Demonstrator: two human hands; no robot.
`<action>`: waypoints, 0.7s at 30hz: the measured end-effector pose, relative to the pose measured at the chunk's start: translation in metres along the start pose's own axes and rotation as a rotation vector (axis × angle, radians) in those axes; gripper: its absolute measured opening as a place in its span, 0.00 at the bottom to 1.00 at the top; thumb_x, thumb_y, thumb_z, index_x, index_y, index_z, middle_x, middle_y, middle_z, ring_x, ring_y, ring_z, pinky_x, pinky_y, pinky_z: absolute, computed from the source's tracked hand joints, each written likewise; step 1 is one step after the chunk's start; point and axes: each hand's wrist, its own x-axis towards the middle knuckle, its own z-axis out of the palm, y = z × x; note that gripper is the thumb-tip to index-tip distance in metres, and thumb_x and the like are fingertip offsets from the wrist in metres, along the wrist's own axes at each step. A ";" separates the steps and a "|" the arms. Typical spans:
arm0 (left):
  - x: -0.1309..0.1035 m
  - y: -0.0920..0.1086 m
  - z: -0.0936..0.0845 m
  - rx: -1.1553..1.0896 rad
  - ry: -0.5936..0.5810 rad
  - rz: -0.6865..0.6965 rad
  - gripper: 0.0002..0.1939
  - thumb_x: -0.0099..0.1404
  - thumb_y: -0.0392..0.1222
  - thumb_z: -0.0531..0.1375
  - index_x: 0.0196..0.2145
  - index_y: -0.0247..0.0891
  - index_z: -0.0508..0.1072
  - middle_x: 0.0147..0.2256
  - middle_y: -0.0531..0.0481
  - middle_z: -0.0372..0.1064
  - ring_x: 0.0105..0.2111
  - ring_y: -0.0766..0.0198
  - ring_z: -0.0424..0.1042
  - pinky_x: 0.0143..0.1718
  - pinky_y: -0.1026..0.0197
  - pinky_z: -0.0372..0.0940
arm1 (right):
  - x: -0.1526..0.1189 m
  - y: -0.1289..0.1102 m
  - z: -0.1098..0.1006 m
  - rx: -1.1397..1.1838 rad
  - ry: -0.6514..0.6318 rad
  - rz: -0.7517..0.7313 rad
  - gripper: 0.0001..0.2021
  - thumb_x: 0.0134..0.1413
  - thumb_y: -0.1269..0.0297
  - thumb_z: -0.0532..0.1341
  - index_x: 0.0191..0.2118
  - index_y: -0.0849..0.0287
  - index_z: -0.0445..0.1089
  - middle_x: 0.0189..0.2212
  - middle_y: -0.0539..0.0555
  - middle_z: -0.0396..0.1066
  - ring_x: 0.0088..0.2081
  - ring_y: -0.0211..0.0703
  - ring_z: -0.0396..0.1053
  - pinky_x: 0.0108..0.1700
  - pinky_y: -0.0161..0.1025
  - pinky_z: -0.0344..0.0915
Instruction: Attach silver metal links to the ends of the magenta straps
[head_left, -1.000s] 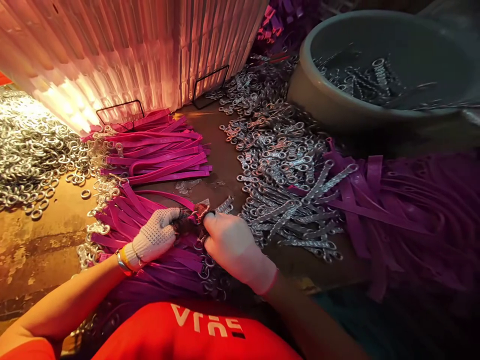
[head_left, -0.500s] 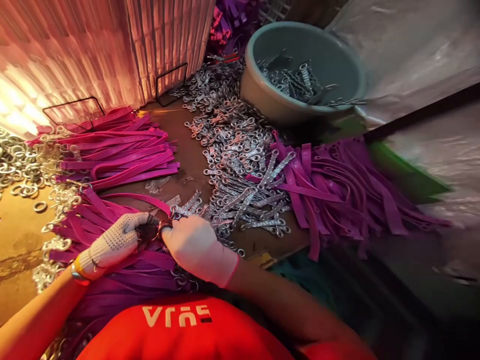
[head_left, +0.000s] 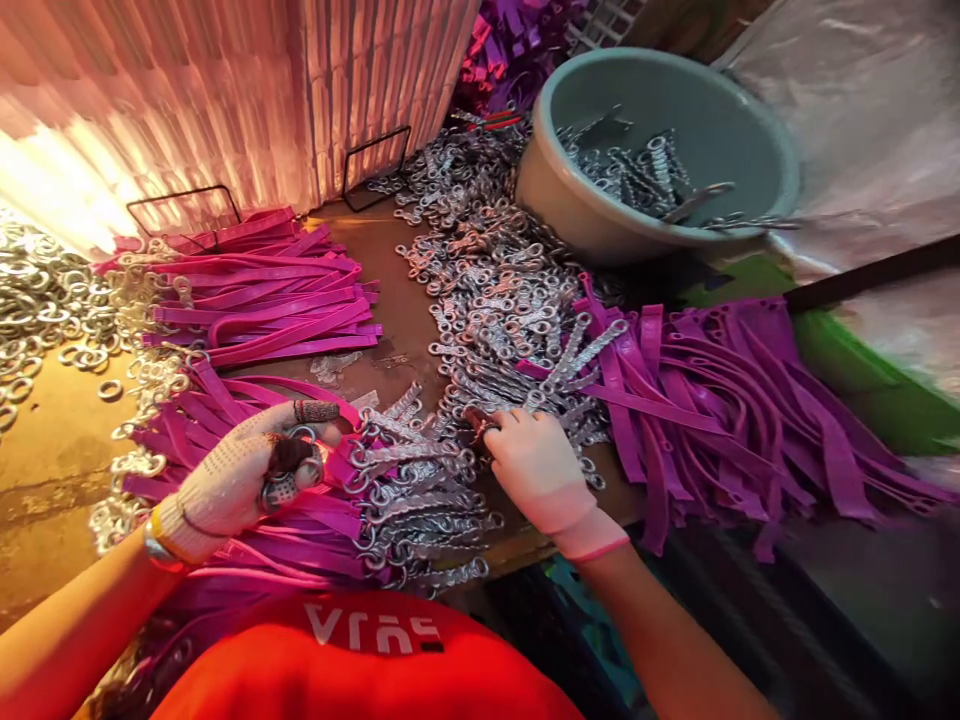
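My left hand [head_left: 251, 465], in a dotted white glove with dark fingertips, is closed around a metal ring [head_left: 311, 440] above the purple straps [head_left: 292, 520]. My right hand [head_left: 536, 470], in a plain white glove, has its fingers curled at the near edge of a pile of silver twisted metal links [head_left: 495, 290]. What its fingertips grip, if anything, is hidden. Between the hands lie several silver links [head_left: 427, 500] joined by rings to the ends of the purple straps.
A grey-green tub [head_left: 547, 190] with more links stands behind the pile. Loose purple straps [head_left: 712, 400] lie to the right. Another strap bundle [head_left: 285, 300] lies at back left, beside scattered rings [head_left: 52, 310]. Ribbed translucent panels [head_left: 225, 110] and wire handles [head_left: 375, 165] border the back.
My hands were together over the straps. My right hand has moved right to the link pile, uncovering the joined links, and my left hand now shows a ring. The view has shifted slightly.
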 end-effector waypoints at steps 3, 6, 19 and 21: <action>0.000 -0.007 0.007 -0.131 0.108 -0.031 0.18 0.59 0.42 0.62 0.47 0.36 0.70 0.29 0.51 0.69 0.19 0.74 0.62 0.15 0.72 0.50 | -0.009 0.007 -0.002 0.001 0.035 0.051 0.10 0.51 0.78 0.57 0.30 0.64 0.76 0.34 0.67 0.74 0.35 0.53 0.70 0.34 0.46 0.58; -0.001 -0.013 0.009 -0.038 0.092 -0.066 0.15 0.63 0.49 0.61 0.38 0.33 0.72 0.23 0.52 0.68 0.15 0.76 0.58 0.14 0.72 0.48 | -0.013 0.019 -0.006 0.208 0.299 0.228 0.10 0.50 0.76 0.57 0.31 0.60 0.75 0.42 0.70 0.74 0.39 0.54 0.71 0.37 0.47 0.63; -0.013 -0.012 0.006 0.118 0.006 -0.074 0.17 0.62 0.51 0.57 0.36 0.33 0.73 0.22 0.54 0.65 0.13 0.76 0.52 0.13 0.70 0.47 | 0.009 -0.106 -0.050 0.770 0.312 -0.238 0.25 0.46 0.78 0.52 0.50 0.57 0.73 0.40 0.56 0.77 0.40 0.46 0.73 0.42 0.38 0.67; -0.015 -0.014 0.006 0.167 0.022 -0.023 0.16 0.64 0.51 0.55 0.33 0.33 0.72 0.22 0.53 0.66 0.14 0.75 0.54 0.13 0.70 0.48 | 0.007 -0.111 -0.053 0.621 0.295 -0.236 0.22 0.44 0.76 0.54 0.46 0.59 0.74 0.38 0.58 0.76 0.38 0.47 0.72 0.39 0.38 0.65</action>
